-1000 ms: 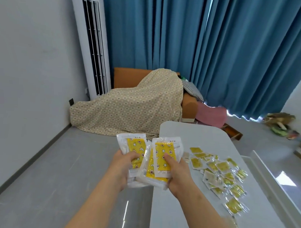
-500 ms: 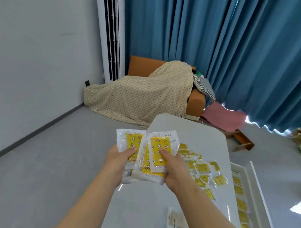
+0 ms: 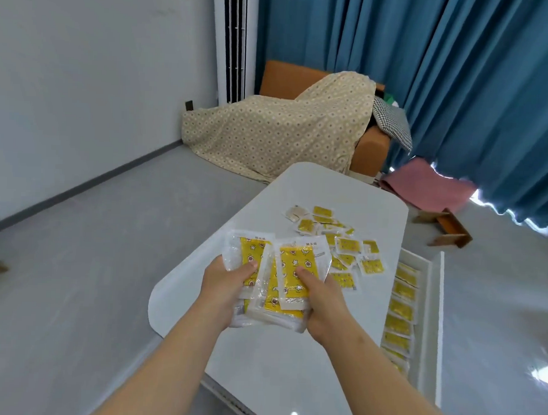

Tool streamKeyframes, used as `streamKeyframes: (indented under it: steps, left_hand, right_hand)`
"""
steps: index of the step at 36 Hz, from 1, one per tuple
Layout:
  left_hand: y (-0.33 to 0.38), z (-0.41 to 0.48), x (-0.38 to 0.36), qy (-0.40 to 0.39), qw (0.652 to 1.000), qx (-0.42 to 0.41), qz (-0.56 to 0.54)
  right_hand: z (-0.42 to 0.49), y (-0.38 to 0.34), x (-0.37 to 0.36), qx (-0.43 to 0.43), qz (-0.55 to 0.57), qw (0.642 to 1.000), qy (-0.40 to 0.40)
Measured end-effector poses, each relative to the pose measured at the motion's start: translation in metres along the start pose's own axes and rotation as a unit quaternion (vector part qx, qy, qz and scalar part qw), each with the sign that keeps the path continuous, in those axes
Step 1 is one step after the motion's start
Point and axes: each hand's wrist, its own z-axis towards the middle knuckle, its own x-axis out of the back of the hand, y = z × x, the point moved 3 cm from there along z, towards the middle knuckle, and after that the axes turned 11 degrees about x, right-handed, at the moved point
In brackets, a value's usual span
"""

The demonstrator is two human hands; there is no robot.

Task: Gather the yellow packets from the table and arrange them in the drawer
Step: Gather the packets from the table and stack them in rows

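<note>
Both my hands hold one fanned stack of yellow packets (image 3: 290,270) above the white table (image 3: 276,369). My left hand (image 3: 223,286) grips the stack's left side with the thumb on top. My right hand (image 3: 322,299) grips the right side, thumb pressed on the front packet. Several more yellow packets (image 3: 342,247) lie scattered on the table beyond my hands. To the right, the open white drawer (image 3: 435,306) holds a row of yellow packets (image 3: 399,317) lying flat.
A covered orange sofa (image 3: 278,130) stands past the table's far end, with blue curtains (image 3: 457,74) behind it. A pink cloth (image 3: 428,188) and a small wooden stool (image 3: 446,225) lie on the grey floor at the right.
The view has swung left and tilted down, so the drawer and its packets show at the right. My hands still hold the same stack, now lower over the table.
</note>
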Motion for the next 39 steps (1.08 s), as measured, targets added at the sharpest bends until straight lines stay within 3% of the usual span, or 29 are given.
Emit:
streamKeyframes:
  steps: [11, 24, 39]
  left_hand:
    - [-0.079, -0.030, -0.093, 0.026, 0.999, 0.029, 0.015]
    - [-0.164, 0.006, -0.295, 0.086, 0.993, 0.082, -0.018]
    - [-0.176, 0.097, -0.410, 0.130, 0.984, 0.117, 0.001]
  right_hand:
    - [-0.012, -0.005, 0.124, -0.044, 0.006, 0.999, -0.001]
    - [0.091, -0.051, 0.314, -0.094, -0.071, 0.993, -0.023]
    - [0.232, -0.068, 0.399, -0.146, -0.149, 0.976, -0.066]
